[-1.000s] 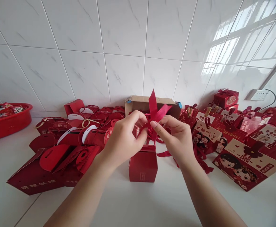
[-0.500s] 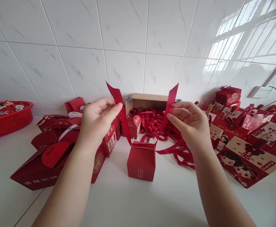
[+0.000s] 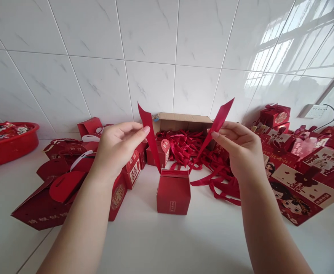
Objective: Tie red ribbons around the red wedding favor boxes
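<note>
A small red gift box point(image 3: 173, 192) stands on the white counter point(image 3: 167, 243) in front of me, with a red ribbon point(image 3: 152, 140) coming up from its top in two ends. My left hand point(image 3: 117, 148) pinches the left end between thumb and forefinger. My right hand point(image 3: 241, 148) pinches the right end, which points up to the right. Both ends are pulled apart and taut above the box.
An open cardboard box point(image 3: 181, 122) with loose red ribbons sits against the tiled wall. Flat and folded red gift boxes point(image 3: 64, 182) lie to the left, printed red bags point(image 3: 301, 190) to the right. A red basin point(image 3: 9, 142) is far left, a wall socket point(image 3: 315, 111) far right.
A second ago my hands were together at the ribbon above the box. They have since drawn apart, each pulling one ribbon end outward, the right end now stretched further to the right.
</note>
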Tool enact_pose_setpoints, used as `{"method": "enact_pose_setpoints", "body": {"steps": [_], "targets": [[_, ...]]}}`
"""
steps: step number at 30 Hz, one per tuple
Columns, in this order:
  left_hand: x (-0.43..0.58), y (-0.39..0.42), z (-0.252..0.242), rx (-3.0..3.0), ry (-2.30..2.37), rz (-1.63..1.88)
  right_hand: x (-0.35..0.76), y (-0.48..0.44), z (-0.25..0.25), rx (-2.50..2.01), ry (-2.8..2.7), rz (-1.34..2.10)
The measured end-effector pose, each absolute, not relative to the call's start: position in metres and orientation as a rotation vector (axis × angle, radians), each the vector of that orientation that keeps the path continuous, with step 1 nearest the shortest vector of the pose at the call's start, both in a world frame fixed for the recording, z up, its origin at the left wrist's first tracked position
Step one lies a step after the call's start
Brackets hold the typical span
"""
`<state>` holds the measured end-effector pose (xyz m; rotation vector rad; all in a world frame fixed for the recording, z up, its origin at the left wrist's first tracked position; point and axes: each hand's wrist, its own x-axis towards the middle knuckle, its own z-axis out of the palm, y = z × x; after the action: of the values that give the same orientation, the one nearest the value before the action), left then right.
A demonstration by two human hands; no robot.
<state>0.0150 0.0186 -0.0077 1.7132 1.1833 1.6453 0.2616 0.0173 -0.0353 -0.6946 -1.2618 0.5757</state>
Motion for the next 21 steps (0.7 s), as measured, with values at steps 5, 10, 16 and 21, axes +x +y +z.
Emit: {"method": "enact_pose_setpoints", "body": {"steps": [5, 10, 16, 21], "targets": [[0.019, 0.018, -0.009, 1.630, 1.090, 1.710, 0.260, 0.019, -0.037, -0.609, -1.243, 0.622], [0.024, 0.016, -0.010, 1.647, 1.054, 1.741, 0.260, 0.016, -0.033, -0.618, -1.248, 0.639], [0.027, 0.017, -0.013, 1.695, 1.081, 1.773, 0.260, 0.015, -0.033, -0.698, -1.281, 0.568], [0.031, 0.017, -0.015, 1.688, 1.033, 1.816, 0.258, 0.014, -0.034, -0.694, -1.294, 0.564]]}}
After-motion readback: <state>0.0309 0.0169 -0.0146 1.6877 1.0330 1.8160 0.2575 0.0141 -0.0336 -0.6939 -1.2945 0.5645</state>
